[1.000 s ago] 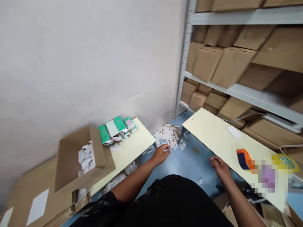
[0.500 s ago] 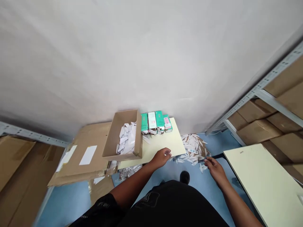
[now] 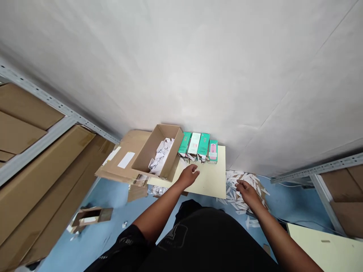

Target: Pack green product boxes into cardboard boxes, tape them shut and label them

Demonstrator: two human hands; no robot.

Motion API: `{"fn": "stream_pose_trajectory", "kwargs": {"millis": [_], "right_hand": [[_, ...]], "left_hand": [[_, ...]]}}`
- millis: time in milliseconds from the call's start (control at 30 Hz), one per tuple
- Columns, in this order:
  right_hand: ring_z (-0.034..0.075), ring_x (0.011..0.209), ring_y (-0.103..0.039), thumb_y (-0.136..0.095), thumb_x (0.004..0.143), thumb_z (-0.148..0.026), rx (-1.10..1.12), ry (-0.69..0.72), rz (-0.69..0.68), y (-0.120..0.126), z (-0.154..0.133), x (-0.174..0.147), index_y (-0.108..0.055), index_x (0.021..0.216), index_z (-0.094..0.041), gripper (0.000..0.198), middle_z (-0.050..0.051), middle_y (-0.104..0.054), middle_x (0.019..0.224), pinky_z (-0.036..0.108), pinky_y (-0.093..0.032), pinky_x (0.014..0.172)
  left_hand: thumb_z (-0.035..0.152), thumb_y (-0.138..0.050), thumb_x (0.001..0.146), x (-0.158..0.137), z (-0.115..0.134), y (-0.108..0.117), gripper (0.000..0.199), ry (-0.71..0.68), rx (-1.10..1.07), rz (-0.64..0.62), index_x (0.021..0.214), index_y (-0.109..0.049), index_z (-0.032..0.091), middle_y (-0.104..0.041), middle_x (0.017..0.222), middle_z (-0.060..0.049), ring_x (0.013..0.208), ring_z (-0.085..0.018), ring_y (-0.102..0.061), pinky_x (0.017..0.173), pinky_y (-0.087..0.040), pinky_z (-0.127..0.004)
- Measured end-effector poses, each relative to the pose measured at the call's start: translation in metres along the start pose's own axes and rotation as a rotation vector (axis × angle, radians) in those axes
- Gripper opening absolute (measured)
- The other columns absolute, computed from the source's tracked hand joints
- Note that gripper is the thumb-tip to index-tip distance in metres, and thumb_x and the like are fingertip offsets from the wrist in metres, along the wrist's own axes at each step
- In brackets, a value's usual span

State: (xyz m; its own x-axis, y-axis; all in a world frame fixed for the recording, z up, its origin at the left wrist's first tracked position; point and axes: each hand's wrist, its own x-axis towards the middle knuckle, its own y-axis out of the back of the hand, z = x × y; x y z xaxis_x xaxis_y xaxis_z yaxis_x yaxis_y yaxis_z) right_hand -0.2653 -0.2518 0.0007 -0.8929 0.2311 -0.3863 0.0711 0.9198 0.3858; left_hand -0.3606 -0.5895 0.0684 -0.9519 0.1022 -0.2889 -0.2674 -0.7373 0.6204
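Note:
My left hand [image 3: 189, 176] hovers over the front of the small pale yellow table [image 3: 211, 181]. Its fingers are loosely curled, apart from the thumb, with nothing in them. My right hand [image 3: 248, 192] is held past the table's right edge, fingers half bent and seemingly empty, above white scraps [image 3: 235, 204] heaped on the floor. Along the table's back stand a green box [image 3: 185, 142], a white box [image 3: 194, 144], another green box [image 3: 203, 145] and a smaller green-and-pink box [image 3: 213, 150]. Left of them, an open cardboard box [image 3: 174, 166] holds white paper-like pieces [image 3: 161, 155].
Flattened cardboard [image 3: 136, 141] lies left of the open box. Shelving with large cartons [image 3: 42, 181] stands at left, and more cartons [image 3: 347, 185] are at right. A second pale tabletop [image 3: 314, 249] is at lower right. A small open carton [image 3: 90, 219] lies on the blue floor.
My view has turned and moved, so the table sits farther right in it. My left hand is now over the tabletop, closer to the boxes, and my right hand is nearer the table.

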Motion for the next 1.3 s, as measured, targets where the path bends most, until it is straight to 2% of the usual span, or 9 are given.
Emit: {"fn": "stream_pose_trajectory", "kwargs": {"millis": [133,233,400,500,667,833,967,1167,1300], "right_hand": [[0.029,0.101,-0.074,-0.062,0.083,-0.055,-0.012,-0.014,-0.053,0.003,0.001,0.019,-0.072,0.117,-0.019,0.051,0.01,-0.078,0.113,0.039,-0.055,0.091],[0.029,0.097,-0.075,-0.061,0.083,-0.056,-0.033,-0.027,-0.039,0.001,0.001,0.026,-0.073,0.114,-0.02,0.049,0.009,-0.079,0.106,0.04,-0.056,0.089],[0.03,0.091,-0.076,-0.062,0.082,-0.056,-0.021,-0.075,0.02,-0.006,-0.006,0.026,-0.074,0.111,-0.02,0.048,0.008,-0.08,0.098,0.041,-0.057,0.085],[0.029,0.09,-0.076,-0.061,0.082,-0.057,-0.025,-0.098,0.04,-0.009,-0.008,0.022,-0.073,0.11,-0.021,0.048,0.008,-0.08,0.1,0.041,-0.058,0.083],[0.029,0.095,-0.076,-0.06,0.083,-0.058,-0.03,-0.15,0.058,-0.008,0.0,0.015,-0.072,0.111,-0.022,0.048,0.008,-0.079,0.107,0.042,-0.059,0.085],[0.029,0.093,-0.076,-0.06,0.083,-0.058,0.004,-0.171,0.046,-0.005,0.01,0.013,-0.073,0.107,-0.022,0.046,0.008,-0.08,0.105,0.041,-0.06,0.083],[0.03,0.091,-0.077,-0.059,0.083,-0.06,0.006,-0.156,0.021,-0.001,0.01,0.015,-0.073,0.106,-0.022,0.048,0.008,-0.08,0.102,0.041,-0.06,0.08],[0.032,0.101,-0.076,-0.061,0.08,-0.06,0.015,-0.132,0.044,0.014,0.024,0.014,-0.073,0.109,-0.021,0.05,0.009,-0.079,0.109,0.041,-0.058,0.089],[0.03,0.093,-0.076,-0.059,0.08,-0.058,0.034,-0.109,0.021,0.026,0.04,0.013,-0.074,0.105,-0.022,0.046,0.008,-0.08,0.101,0.041,-0.057,0.089]], "left_hand": [[0.034,-0.065,0.091,0.025,0.011,-0.004,0.039,-0.036,0.148,0.045,0.126,-0.065,0.017,-0.068,0.13,-0.015,0.12,-0.029,-0.063,0.104,-0.048,-0.04],[0.036,-0.063,0.093,0.06,0.023,-0.002,0.041,-0.116,0.307,0.084,0.13,-0.063,0.018,-0.064,0.134,-0.016,0.129,-0.031,-0.057,0.108,-0.043,-0.04],[0.048,-0.063,0.093,0.124,0.044,-0.009,0.053,-0.114,0.516,0.058,0.136,-0.058,0.018,-0.061,0.133,-0.019,0.127,-0.036,-0.052,0.104,-0.042,-0.043],[0.053,-0.064,0.089,0.145,0.05,-0.024,0.07,-0.109,0.606,0.076,0.144,-0.05,0.011,-0.055,0.136,-0.025,0.125,-0.04,-0.048,0.1,-0.042,-0.048],[0.043,-0.065,0.086,0.152,0.057,-0.045,0.079,-0.119,0.676,0.032,0.153,-0.042,0.008,-0.051,0.138,-0.027,0.123,-0.042,-0.048,0.099,-0.042,-0.049],[0.047,-0.066,0.085,0.159,0.06,-0.053,0.09,-0.07,0.709,0.021,0.158,-0.034,0.006,-0.05,0.14,-0.031,0.124,-0.045,-0.051,0.099,-0.044,-0.051],[0.03,-0.063,0.086,0.165,0.06,-0.055,0.086,-0.002,0.726,0.018,0.159,-0.029,0.001,-0.049,0.141,-0.036,0.121,-0.044,-0.057,0.095,-0.047,-0.048],[0.035,-0.067,0.079,0.161,0.073,-0.035,0.086,0.052,0.586,0.03,0.155,-0.038,0.006,-0.056,0.139,-0.032,0.124,-0.043,-0.06,0.096,-0.048,-0.046],[0.039,-0.067,0.077,0.136,0.085,-0.009,0.073,0.057,0.443,0.044,0.144,-0.051,0.013,-0.065,0.133,-0.026,0.121,-0.04,-0.065,0.091,-0.05,-0.043]]}}
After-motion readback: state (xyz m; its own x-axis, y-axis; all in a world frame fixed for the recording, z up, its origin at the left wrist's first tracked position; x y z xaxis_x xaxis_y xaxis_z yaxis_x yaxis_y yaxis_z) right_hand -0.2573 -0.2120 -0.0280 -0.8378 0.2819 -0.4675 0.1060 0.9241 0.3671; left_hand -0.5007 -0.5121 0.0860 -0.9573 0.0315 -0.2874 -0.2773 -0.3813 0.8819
